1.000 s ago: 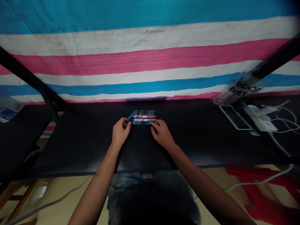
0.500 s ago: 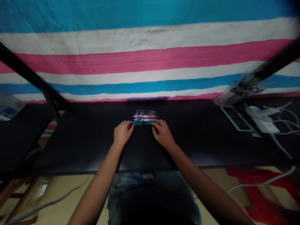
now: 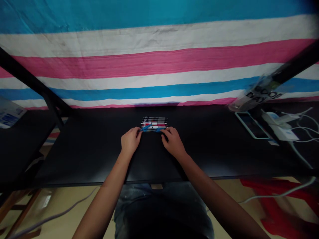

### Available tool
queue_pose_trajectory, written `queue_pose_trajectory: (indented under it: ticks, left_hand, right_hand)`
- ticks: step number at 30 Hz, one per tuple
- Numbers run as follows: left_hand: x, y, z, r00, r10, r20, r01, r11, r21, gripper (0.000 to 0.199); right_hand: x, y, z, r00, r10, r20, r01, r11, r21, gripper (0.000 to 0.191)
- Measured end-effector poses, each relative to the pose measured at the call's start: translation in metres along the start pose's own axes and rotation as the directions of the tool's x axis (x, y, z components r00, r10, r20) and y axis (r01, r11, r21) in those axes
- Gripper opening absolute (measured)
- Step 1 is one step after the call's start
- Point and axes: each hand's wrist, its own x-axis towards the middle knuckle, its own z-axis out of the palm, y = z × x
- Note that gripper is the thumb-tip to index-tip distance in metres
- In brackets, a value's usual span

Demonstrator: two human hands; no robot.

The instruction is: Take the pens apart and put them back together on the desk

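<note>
Several pens [image 3: 155, 121] lie side by side on the black table, in grey, red, white and blue. At the near edge of the row is a blue pen [image 3: 152, 130], and another blue pen [image 3: 146, 127] lies slanted at its left. My left hand [image 3: 130, 141] is closed, thumb and forefinger pinching the left end of the slanted blue pen. My right hand [image 3: 173, 142] has its fingers curled in, with the fingertips on the right end of the near blue pen. The pen ends under the fingertips are hidden.
On the right of the table [image 3: 99, 159] are a phone [image 3: 252, 125], a white power strip [image 3: 280, 127] with cables, and a clear plastic cup [image 3: 251, 96] marked with dark letters. Black frame bars rise at both sides before a striped cloth [image 3: 154, 64].
The slanted blue pen has shifted very slightly towards the row. Both hands stay almost where they were, at the two ends of the pens.
</note>
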Motion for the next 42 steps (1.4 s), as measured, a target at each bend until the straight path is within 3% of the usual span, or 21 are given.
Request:
queue_pose_trajectory:
  ticks: [7, 11, 15, 19, 24, 31, 35, 42]
  left_hand:
    - [-0.002, 0.001, -0.002, 0.998, 0.023, -0.055, -0.027, 0.997, -0.066, 0.02]
    - [-0.008, 0.003, -0.004, 0.986, 0.146, -0.082, -0.158, 0.975, -0.158, 0.025]
    - [-0.014, 0.009, -0.002, 0.924, 0.382, -0.018, -0.376, 0.899, -0.224, 0.026]
    - [-0.016, 0.011, 0.003, 0.854, 0.52, 0.032, -0.491, 0.823, -0.286, 0.029]
    - [-0.016, 0.009, 0.002, 0.849, 0.528, 0.039, -0.484, 0.804, -0.344, 0.031]
    - [-0.017, 0.009, 0.001, 0.866, 0.479, 0.147, -0.409, 0.846, -0.343, 0.033]
    - [-0.016, 0.008, 0.003, 0.902, 0.416, 0.115, -0.356, 0.868, -0.346, 0.026]
    - [-0.016, 0.008, 0.0, 0.905, 0.414, 0.098, -0.36, 0.868, -0.343, 0.025]
  right_hand:
    - [0.002, -0.004, -0.003, 1.0, 0.015, -0.011, -0.015, 0.999, 0.038, 0.029]
    - [0.001, -0.012, -0.008, 0.996, 0.078, -0.051, -0.068, 0.981, 0.181, 0.024]
    - [-0.003, -0.02, -0.011, 0.972, 0.229, 0.057, -0.228, 0.844, 0.486, 0.032]
    - [-0.004, -0.022, -0.011, 0.95, 0.279, 0.141, -0.309, 0.761, 0.571, 0.047]
    - [-0.003, -0.022, -0.015, 0.945, 0.289, 0.15, -0.324, 0.781, 0.534, 0.043]
    - [-0.006, -0.018, -0.01, 0.948, 0.282, 0.148, -0.314, 0.748, 0.584, 0.017]
    - [-0.007, -0.017, -0.006, 0.965, 0.226, 0.135, -0.259, 0.723, 0.641, 0.021]
    - [-0.005, -0.018, -0.013, 0.942, 0.295, 0.157, -0.33, 0.748, 0.576, 0.033]
